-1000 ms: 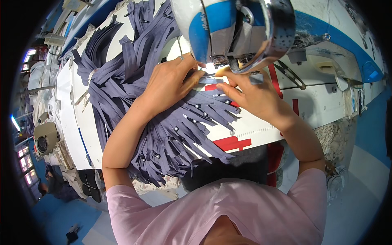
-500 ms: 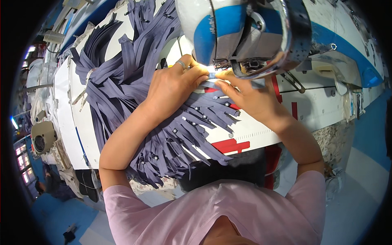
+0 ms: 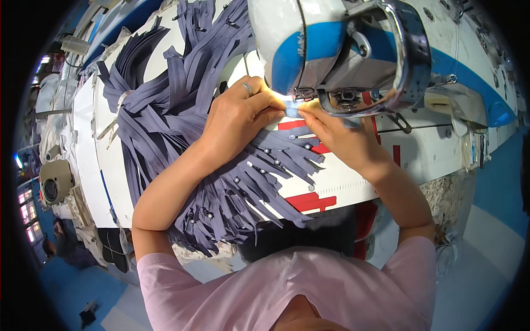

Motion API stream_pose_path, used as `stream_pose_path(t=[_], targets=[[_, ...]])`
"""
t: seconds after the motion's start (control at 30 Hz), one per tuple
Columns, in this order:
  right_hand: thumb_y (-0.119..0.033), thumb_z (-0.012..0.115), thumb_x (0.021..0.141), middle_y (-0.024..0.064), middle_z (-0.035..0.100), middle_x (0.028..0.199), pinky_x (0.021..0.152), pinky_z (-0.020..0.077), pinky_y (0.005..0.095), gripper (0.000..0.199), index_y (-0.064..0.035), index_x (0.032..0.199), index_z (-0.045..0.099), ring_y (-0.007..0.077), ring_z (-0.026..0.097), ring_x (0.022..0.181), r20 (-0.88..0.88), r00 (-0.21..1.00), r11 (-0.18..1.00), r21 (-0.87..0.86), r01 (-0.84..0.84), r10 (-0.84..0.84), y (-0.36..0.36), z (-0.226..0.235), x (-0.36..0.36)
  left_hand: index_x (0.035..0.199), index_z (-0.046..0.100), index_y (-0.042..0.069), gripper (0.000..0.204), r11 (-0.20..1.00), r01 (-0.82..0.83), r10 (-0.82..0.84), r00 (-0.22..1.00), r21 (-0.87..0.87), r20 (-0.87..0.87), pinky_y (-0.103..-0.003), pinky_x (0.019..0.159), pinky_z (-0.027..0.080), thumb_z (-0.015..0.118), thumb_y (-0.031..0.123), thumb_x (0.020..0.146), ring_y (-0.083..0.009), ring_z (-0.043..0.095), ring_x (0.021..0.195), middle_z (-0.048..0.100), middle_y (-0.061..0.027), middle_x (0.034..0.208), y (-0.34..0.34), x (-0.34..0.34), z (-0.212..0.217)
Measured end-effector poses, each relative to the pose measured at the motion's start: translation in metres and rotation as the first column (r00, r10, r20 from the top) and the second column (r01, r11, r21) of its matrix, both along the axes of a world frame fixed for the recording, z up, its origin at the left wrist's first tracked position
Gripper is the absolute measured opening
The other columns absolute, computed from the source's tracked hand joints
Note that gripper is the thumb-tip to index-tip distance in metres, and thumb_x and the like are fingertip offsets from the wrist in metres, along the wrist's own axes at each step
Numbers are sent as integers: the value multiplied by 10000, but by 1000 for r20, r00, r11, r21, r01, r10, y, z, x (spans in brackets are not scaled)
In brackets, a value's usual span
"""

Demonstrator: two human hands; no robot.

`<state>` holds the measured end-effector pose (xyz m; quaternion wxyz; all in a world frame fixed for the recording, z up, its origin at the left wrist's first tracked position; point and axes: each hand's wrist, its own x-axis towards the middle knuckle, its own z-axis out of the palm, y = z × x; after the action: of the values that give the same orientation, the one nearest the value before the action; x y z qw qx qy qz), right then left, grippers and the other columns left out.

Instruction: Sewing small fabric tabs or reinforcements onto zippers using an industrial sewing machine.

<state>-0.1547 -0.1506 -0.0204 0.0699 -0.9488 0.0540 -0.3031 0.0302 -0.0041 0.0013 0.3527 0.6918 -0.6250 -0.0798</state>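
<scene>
The fabric strip (image 3: 291, 110) is a small pale blue-grey piece held flat under the head of the sewing machine (image 3: 337, 49), right where the fingertips of both hands meet. The left hand (image 3: 240, 118) lies palm down with its fingers drawn together, pressing and pinching the near end of the strip; a ring (image 3: 248, 87) sits on one finger. The right hand (image 3: 339, 135) comes in from the other side, its fingertips pinched on the same strip, touching those of the left hand. Just above the fingers hangs the presser foot (image 3: 309, 95) (whether it rests on the strip cannot be told, since the fingers hide that spot).

Under the left hand and forearm, and spreading out to its left, lies a big pile of purple-grey strips (image 3: 182, 121), many with small metal snaps (image 3: 276, 162) at their ends; some fan out below both wrists. They rest on a white table (image 3: 425, 151) marked with red tape (image 3: 309, 201) below the right wrist. The person wears a pink shirt (image 3: 287, 287).
</scene>
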Motion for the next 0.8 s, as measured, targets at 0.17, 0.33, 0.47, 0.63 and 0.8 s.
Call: stream_pose_path(t=[0.17,0.33,0.47,0.63,0.8], targets=[[-113,806,766,62,638,767,579,511,356,126,-90,824,697,245,639,679,63,997,998,57,-39,36,-3,-2,2,906,716,88,147,999,-21,25,997,48,-68,-371,652,493,788,153,795,-254,607,762,591,-66,840,-1,-3,3],[-100,808,763,80,659,794,604,520,373,122,-81,815,699,261,650,714,86,993,990,-121,-69,80,-4,1,-2,902,715,58,159,1000,-27,27,998,4,-53,-365,636,477,793,126,782,-248,598,763,552,-75,798,-3,0,-3],[-343,453,979,-30,524,1394,1094,244,668,513,-332,1492,453,236,438,1321,-516,816,894,-447,3,-261,-8,-12,-12,855,677,-3,177,999,-37,36,999,-13,-37,-371,633,480,795,101,773,-257,592,746,536,-92,786,-7,0,-4],[-329,468,972,69,545,1354,1070,333,605,466,-296,1435,513,279,465,1277,-687,726,978,129,165,-32,-8,10,4,774,595,-59,256,996,-73,70,996,-49,-53,-386,625,493,807,85,758,-286,585,715,536,-122,791,-10,2,-7],[-313,502,964,87,596,1268,999,412,580,385,-257,1339,569,292,527,1219,-466,884,984,142,110,-32,-15,-16,0,814,619,-56,234,995,-88,88,996,-38,-8,-385,625,496,794,96,776,-298,595,728,574,-132,831,-11,3,-5]])
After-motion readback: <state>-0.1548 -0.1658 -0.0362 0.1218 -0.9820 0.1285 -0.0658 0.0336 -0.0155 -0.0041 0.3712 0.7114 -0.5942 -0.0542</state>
